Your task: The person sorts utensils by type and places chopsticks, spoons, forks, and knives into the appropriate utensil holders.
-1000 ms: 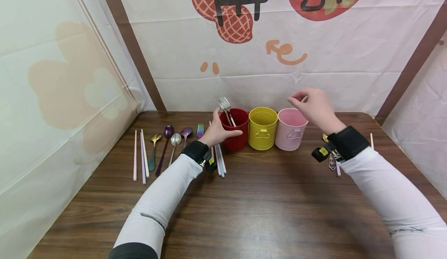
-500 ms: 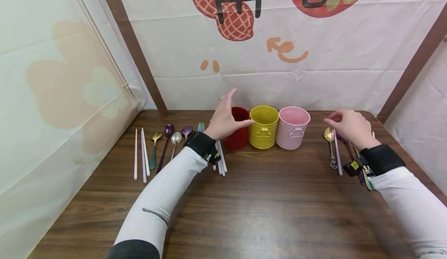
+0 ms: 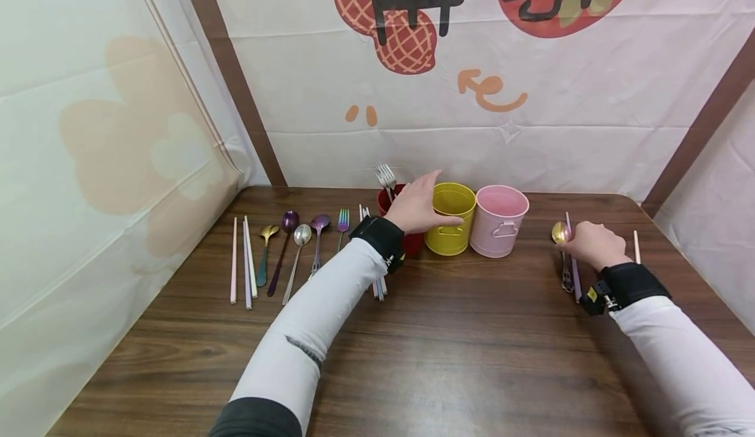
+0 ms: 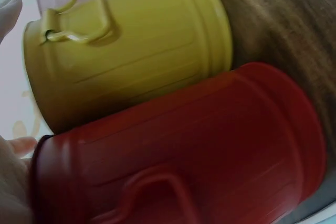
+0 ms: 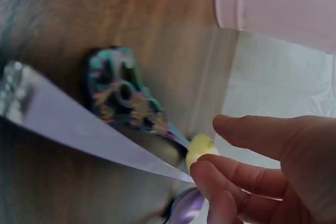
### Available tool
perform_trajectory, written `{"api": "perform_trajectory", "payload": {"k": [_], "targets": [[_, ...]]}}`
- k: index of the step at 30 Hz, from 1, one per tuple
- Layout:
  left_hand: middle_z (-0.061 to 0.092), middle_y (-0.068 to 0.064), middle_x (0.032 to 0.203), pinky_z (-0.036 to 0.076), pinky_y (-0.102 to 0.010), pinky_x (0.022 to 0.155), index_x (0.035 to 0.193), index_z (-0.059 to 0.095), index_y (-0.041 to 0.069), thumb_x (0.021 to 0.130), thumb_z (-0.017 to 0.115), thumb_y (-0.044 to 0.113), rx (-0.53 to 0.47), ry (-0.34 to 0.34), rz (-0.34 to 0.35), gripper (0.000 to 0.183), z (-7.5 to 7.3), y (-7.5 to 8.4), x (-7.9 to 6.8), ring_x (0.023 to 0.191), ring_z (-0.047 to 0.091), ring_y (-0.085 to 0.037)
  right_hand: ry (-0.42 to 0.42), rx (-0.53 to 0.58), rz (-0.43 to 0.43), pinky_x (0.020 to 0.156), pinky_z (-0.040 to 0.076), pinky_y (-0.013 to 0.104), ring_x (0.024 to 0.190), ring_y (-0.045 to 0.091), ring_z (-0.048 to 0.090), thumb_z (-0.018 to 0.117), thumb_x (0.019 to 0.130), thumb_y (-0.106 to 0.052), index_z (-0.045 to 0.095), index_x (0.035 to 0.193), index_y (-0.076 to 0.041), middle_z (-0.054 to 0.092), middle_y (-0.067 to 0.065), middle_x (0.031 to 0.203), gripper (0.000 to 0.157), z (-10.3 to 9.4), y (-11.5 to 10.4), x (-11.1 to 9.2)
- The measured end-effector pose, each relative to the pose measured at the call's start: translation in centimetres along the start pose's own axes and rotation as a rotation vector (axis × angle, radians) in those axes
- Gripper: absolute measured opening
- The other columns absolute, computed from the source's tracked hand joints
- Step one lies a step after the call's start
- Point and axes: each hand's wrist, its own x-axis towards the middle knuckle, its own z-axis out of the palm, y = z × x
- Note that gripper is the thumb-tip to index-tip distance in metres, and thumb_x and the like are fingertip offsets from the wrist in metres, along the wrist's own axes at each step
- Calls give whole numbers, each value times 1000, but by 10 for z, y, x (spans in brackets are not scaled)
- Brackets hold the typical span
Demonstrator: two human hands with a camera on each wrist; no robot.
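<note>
In the head view my left hand (image 3: 415,205) spreads its thumb and fingers over the red bucket (image 3: 414,246) and the near rim of the yellow bucket (image 3: 447,240). Silver forks (image 3: 385,175) stick up from the red bucket. A pink bucket (image 3: 494,230) stands to the right. Over at the right side, my right hand (image 3: 594,244) reaches down to a gold-bowled spoon (image 3: 559,232) and a purple chopstick (image 3: 575,283). The right wrist view has its thumb apart from the fingers, near the spoon's yellow bowl (image 5: 199,148); whether the fingertips touch the chopstick (image 5: 100,135) is unclear.
Chopsticks (image 3: 248,273), several spoons (image 3: 297,247) and a rainbow fork (image 3: 343,221) lie on the wooden table (image 3: 460,358) at left. More chopsticks (image 3: 380,287) lie under the left forearm. A pale chopstick (image 3: 637,246) lies beyond the right hand. Fabric walls (image 3: 318,155) bound the table.
My left hand has shifted right from the red bucket toward the yellow one. My right hand has gone from above the pink bucket to the right and down to the spoon and chopstick.
</note>
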Motion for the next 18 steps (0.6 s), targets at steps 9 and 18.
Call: {"api": "perform_trajectory", "payload": {"k": [9, 18], "targets": [[44, -6, 147, 26, -45, 111, 150, 26, 13, 75, 67, 69, 70, -13, -15, 103, 8, -1, 1, 134, 39, -18, -1, 14, 28, 69, 44, 61, 73, 37, 56, 70, 84, -33, 63, 77, 3, 60, 17, 72, 38, 11, 4, 3], [46, -6, 145, 33, -42, 107, 151, 26, 13, 80, 64, 67, 39, -17, -39, 96, 7, -1, 0, 131, 43, -20, -51, 80, 62, 66, 42, 52, 68, 27, 61, 65, 86, -27, 65, 70, -3, 63, 0, 56, 29, 10, 1, 4]]}}
